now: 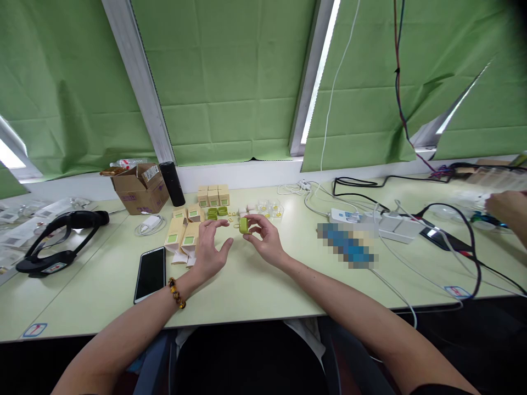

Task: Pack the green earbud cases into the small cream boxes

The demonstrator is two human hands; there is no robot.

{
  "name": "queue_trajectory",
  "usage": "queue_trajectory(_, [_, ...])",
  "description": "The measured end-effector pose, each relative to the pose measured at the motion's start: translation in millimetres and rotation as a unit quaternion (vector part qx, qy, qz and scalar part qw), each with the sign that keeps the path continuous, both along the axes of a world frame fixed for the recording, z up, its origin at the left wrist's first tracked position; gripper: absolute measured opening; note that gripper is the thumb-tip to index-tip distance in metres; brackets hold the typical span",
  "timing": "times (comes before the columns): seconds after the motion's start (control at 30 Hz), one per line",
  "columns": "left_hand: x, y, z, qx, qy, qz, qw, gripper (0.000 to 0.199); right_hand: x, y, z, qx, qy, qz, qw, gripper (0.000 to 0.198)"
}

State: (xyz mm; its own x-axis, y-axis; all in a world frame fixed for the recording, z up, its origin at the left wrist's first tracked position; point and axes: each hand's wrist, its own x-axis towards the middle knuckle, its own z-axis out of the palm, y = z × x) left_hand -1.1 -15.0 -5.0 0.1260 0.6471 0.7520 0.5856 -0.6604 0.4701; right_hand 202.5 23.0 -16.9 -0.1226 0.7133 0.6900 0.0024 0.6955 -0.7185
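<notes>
Holding: my right hand (265,237) pinches a small olive-green plastic cube-shaped piece (243,225) between thumb and fingertips, lifted just off the pale green bench (263,285).
Left hand: my left hand (211,247) hovers just beside the green piece, fingers spread and apart, gripping nothing; a bracelet of amber beads (177,292) sits on that wrist.
Step in hand: I judge this as readying the green piece for one of the small cream cardboard boxes (181,236) lying just left of my left hand.
Next move: it calls for a steady two-hand hold and a short reach left to a box, keeping the piece square to the opening.
More stock: a row of upright cream boxes (213,196) and clear plastic trays (269,208) stand behind my hands.
Left edge: a black smartphone (150,272) lies near my left forearm; a black headset (61,238) is well apart.
Right edge: a white power strip (370,222) and tangled black cables (453,230) crowd that side, where another person's hand (506,208) works.
Open room: bare bench lies between my arms toward the near edge.
</notes>
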Motion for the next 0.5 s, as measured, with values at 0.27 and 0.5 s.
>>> queue_trajectory(0.27, [2.9, -0.8, 0.6, 0.058, 0.064, -0.015, 0.996, 0.052, -1.9, -9.3, -1.9, 0.227, -0.174, -0.05, 0.957, 0.062])
queue_trajectory(0.5, [2.1, 1.4, 0.6, 0.056, 0.053, -0.007, 0.997, 0.042, 3.3, -5.2, -2.7, 0.291, -0.179, -0.062, 0.938, 0.052])
